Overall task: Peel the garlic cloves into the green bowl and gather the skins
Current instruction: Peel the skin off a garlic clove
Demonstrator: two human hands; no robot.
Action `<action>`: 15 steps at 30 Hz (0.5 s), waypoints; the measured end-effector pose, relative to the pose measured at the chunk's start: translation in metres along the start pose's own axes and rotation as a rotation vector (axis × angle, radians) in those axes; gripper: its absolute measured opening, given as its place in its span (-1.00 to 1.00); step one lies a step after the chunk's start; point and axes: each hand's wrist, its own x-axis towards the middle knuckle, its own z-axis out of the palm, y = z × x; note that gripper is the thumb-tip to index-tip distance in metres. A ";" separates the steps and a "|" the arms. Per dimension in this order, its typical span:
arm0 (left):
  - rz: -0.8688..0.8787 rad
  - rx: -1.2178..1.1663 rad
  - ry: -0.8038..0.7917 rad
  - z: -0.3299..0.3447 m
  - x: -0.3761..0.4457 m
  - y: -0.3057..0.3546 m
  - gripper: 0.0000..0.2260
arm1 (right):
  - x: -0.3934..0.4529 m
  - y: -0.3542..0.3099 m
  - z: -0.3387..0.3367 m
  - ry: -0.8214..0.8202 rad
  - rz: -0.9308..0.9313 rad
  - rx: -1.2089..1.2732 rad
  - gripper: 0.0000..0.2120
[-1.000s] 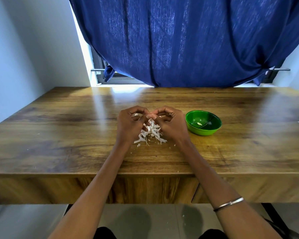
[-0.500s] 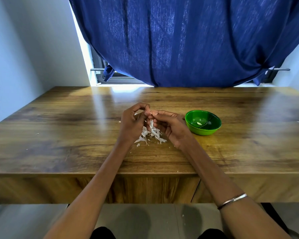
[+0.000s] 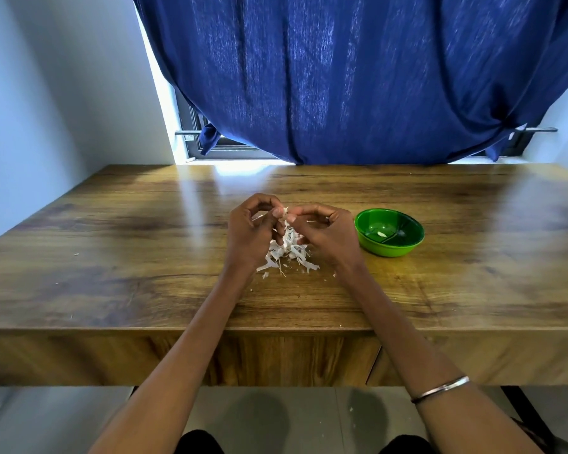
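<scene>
My left hand (image 3: 251, 232) and my right hand (image 3: 325, 235) meet above the middle of the wooden table (image 3: 112, 257). Their fingertips pinch a small garlic clove (image 3: 284, 213) with white skin sticking out. Below the hands lies a heap of white garlic skins (image 3: 287, 253), partly hidden by my fingers. The green bowl (image 3: 389, 232) stands just to the right of my right hand, with a pale peeled piece or two on its bottom.
A blue curtain (image 3: 358, 77) hangs behind the table's far edge, over a window. Small skin flakes are scattered over the tabletop. A grey wall stands to the left. The table's front edge runs near my forearms.
My right hand's fingers, stretched out half a second ago, have curled back to pinch the clove against my left hand. Both hands stay over the skin heap.
</scene>
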 end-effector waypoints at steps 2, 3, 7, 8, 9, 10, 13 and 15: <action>-0.021 0.013 -0.018 0.000 0.000 0.000 -0.93 | 0.000 0.001 0.000 -0.011 -0.017 -0.025 -0.89; -0.021 0.023 -0.029 0.000 0.000 -0.001 -0.93 | 0.000 0.001 0.001 -0.010 -0.026 -0.036 -0.91; -0.009 0.051 -0.068 -0.001 -0.001 -0.003 -0.95 | 0.000 -0.001 0.002 -0.029 -0.023 -0.016 -0.93; -0.013 0.046 -0.076 -0.001 -0.001 -0.003 -0.96 | 0.000 -0.001 0.002 -0.031 -0.020 -0.018 -0.93; -0.018 0.042 -0.083 -0.001 -0.002 -0.003 -0.96 | 0.000 -0.001 0.002 -0.032 -0.015 -0.024 -0.93; -0.023 0.043 -0.089 -0.001 -0.003 -0.003 -0.97 | 0.000 0.000 0.002 -0.033 -0.007 -0.031 -0.93; -0.018 0.059 -0.097 0.000 -0.003 -0.002 -0.93 | 0.001 0.001 0.003 -0.032 0.031 -0.042 -0.90; 0.000 0.083 -0.103 0.000 -0.003 0.000 -0.88 | 0.002 -0.001 0.002 -0.049 0.049 -0.034 -0.90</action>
